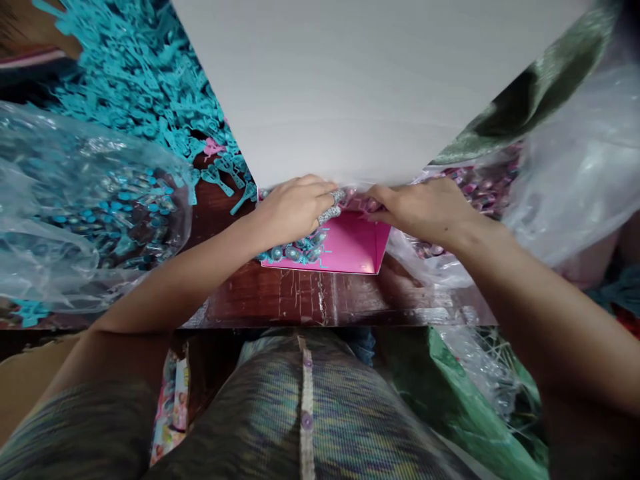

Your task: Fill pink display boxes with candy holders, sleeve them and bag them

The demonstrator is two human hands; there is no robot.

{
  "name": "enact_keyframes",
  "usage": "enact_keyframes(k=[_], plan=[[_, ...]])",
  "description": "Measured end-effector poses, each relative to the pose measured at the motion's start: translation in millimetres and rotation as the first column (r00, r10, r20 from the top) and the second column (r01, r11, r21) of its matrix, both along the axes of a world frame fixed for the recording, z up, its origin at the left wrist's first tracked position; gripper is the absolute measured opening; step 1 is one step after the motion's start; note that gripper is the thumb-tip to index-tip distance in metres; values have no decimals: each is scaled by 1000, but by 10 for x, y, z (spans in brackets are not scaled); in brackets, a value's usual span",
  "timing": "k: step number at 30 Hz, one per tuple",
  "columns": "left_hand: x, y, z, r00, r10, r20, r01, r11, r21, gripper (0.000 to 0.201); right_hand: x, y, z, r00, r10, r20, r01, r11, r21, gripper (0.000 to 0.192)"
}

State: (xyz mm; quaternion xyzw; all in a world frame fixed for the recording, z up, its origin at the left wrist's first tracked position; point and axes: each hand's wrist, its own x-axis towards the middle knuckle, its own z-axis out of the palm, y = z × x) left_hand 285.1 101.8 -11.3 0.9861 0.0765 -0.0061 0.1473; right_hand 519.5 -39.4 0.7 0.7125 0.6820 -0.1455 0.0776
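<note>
A pink box (350, 250) sits on the table in front of me, its large white lid (340, 87) raised on the far side. Blue toy pieces with pearly round ends (295, 252) fill its left part. My left hand (297, 208), with sparkly rings on it, lies over them, fingers extended and their tips partly hidden. At the box's back right, my right hand (425, 210) has its thumb and fingers closed round a pink toy piece (371, 204). More pink pieces lie between the two hands, under the lid's edge.
A heap of turquoise plastic pieces (145, 80) covers the back left. Clear bags flank the box: one with blue pieces (115, 207), one with pink pieces (493, 187). The table's front edge (320, 320) is close to my body. A green sack (450, 393) stands below, right.
</note>
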Motion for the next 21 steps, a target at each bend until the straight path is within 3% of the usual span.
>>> enact_keyframes(k=[3, 5, 8, 10, 15, 18, 20, 21], plan=[[-24, -5, -40, 1000, 22, 17, -22, 999, -32, 47, -45, -108, 17, 995, -54, -79, 69, 978, 199, 38], [-33, -7, -71, 999, 44, 28, -42, 997, -57, 46, -70, -186, 36, 1000, -8, 5, 6, 954, 299, 33], [-10, -8, -107, 998, 64, 15, -63, 995, -81, 46, -96, -235, -39, 988, 64, 139, -106, 942, 319, 36], [23, -15, -99, 998, 64, 1, -64, 995, -81, 48, -123, -217, -150, 991, 56, 124, -94, 939, 331, 32], [-106, -62, 121, 998, 57, 4, -57, 998, -36, 51, -233, -268, -293, 996, 16, 83, -51, 898, 437, 28], [-487, -12, 241, 969, 229, 96, -233, 971, 42, 38, -74, -529, -391, 998, -19, 68, -27, 792, 610, 30], [-831, 139, 233, 872, 444, 204, -470, 876, 103, 39, 181, -717, -567, 987, -157, -26, 129, 694, 708, 35], [-998, 266, 199, 795, 553, 249, -592, 796, 123, 42, 322, -793, -674, 968, -241, -75, 223, 684, 695, 36]])
